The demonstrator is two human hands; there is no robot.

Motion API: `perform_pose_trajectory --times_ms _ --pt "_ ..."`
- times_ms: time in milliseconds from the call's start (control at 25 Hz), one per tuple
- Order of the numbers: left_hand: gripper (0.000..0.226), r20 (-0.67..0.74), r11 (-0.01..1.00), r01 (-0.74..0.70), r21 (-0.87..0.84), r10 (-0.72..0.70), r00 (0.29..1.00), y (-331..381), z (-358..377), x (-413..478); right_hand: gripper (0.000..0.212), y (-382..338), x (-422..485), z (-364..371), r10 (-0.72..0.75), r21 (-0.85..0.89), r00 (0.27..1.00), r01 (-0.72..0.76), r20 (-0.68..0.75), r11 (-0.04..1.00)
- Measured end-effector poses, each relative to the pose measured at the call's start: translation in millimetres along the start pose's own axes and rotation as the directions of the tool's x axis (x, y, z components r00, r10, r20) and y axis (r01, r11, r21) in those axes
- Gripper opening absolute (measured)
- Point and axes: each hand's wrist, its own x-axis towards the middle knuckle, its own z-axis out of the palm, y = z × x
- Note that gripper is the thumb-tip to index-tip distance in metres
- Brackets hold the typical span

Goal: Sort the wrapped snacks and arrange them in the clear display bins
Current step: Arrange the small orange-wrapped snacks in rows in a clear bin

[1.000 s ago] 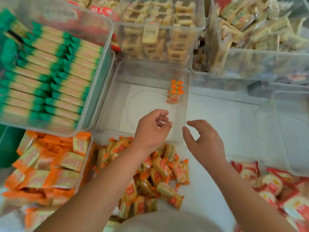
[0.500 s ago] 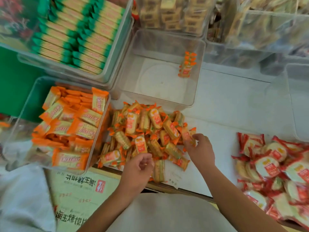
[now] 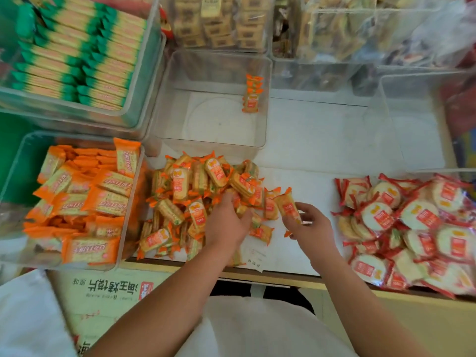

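A loose pile of orange-wrapped snacks (image 3: pixel 195 199) lies on the white counter in front of a clear bin (image 3: pixel 262 124). That bin holds a short row of the same orange snacks (image 3: pixel 252 95) against its right wall. My left hand (image 3: pixel 226 222) reaches into the right part of the pile, fingers curled around snacks there. My right hand (image 3: pixel 309 225) pinches one orange snack (image 3: pixel 287 208) just right of the pile.
A bin of larger orange packets (image 3: pixel 77 202) sits at the left, a bin of green-wrapped bars (image 3: pixel 77 55) behind it. Red-wrapped round crackers (image 3: pixel 412 233) lie heaped at the right. Another clear bin (image 3: pixel 417 124) stands at the right rear, with filled bins along the back.
Both hands came back from the clear bin to the orange pile. My left hand moved into the pile, and my right hand picked up one snack at its right edge.
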Motion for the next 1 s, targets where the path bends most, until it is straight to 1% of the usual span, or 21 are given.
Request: perform_pose_trajectory --times_ms 80,120,200,280,400,480,560,600,640,680,760,840,880,920,1000 --pt "0.053 0.005 0.998 0.036 0.06 -0.037 0.999 4.6 5.9 11.0 0.029 5.0 -13.4 -11.1 -0.004 0.094 1.0 0.002 0.017 0.996" --pt "0.051 0.015 0.997 0.046 0.06 -0.047 0.999 3.2 9.2 14.5 0.03 5.9 -18.0 -16.5 -0.007 0.126 1.0 0.004 0.026 0.992" --pt "0.05 0.02 0.998 0.059 -0.014 -0.058 0.998 -4.7 15.0 18.3 0.035 4.9 -23.3 -25.7 -0.015 0.151 0.999 0.009 0.038 0.989" --pt "0.051 0.054 0.992 0.068 -0.108 -0.063 0.997 -14.3 18.4 18.3 0.037 2.6 -24.6 -31.8 -0.019 0.139 1.0 0.017 0.011 0.99" --pt "0.042 0.117 0.987 0.022 -0.158 -0.004 0.993 -25.8 15.6 11.5 0.032 -1.1 -22.2 -34.3 -0.036 0.138 0.999 0.041 -0.039 0.99" --pt "0.034 0.085 0.978 -0.013 -0.208 0.031 0.996 -30.6 4.7 -0.4 0.027 -2.9 -22.6 -31.3 -0.048 0.153 0.998 0.053 -0.038 0.987" --pt "0.026 0.017 0.946 -0.034 -0.324 0.041 0.999 -30.4 -12.4 -15.4 0.027 -6.1 -23.8 -28.2 -0.065 0.159 0.998 0.068 -0.025 0.985" --pt "0.022 0.014 0.899 -0.021 -0.436 0.03 0.999 -26.5 -22.0 -23.5 0.029 -9.6 -24.1 -27.4 -0.074 0.154 0.997 0.075 -0.014 0.985" --pt "0.021 0.047 0.837 0.006 -0.547 0.024 0.999 -20.0 -32.8 -32.2 0.033 -13.8 -24.0 -26.5 -0.084 0.143 0.996 0.084 -0.003 0.986" --pt "0.022 0.076 0.783 0.018 -0.622 0.037 0.996 -14.2 -43.3 -40.6 0.036 -19.1 -24.5 -24.4 -0.101 0.126 0.995 0.099 0.008 0.987" --pt "0.02 0.068 0.751 -0.037 -0.659 0.108 0.992 -2.7 -60.1 -55.5 0.037 -30.5 -24.8 -20.6 -0.162 0.06 0.987 0.161 0.017 0.985" --pt "0.015 -0.006 0.742 -0.112 -0.661 0.145 0.989 4.2 -71.0 -65.6 0.029 -42.4 -28.6 -15.7 -0.245 -0.031 0.969 0.246 0.031 0.969" --pt "0.015 -0.041 0.746 -0.138 -0.651 0.146 0.988 4.3 -74.9 -68.1 0.026 -46.6 -30.0 -13.6 -0.278 -0.048 0.96 0.28 0.039 0.959" --pt "0.016 -0.055 0.751 -0.144 -0.645 0.142 0.988 4.3 -77.6 -69.8 0.025 -49.3 -30.9 -12.7 -0.296 -0.039 0.954 0.298 0.039 0.954" --pt "0.028 -0.043 0.753 -0.138 -0.643 0.144 0.989 -0.3 -88.8 -72.7 0.025 -54.6 -34.8 -6.5 -0.328 -0.005 0.944 0.329 0.041 0.944"
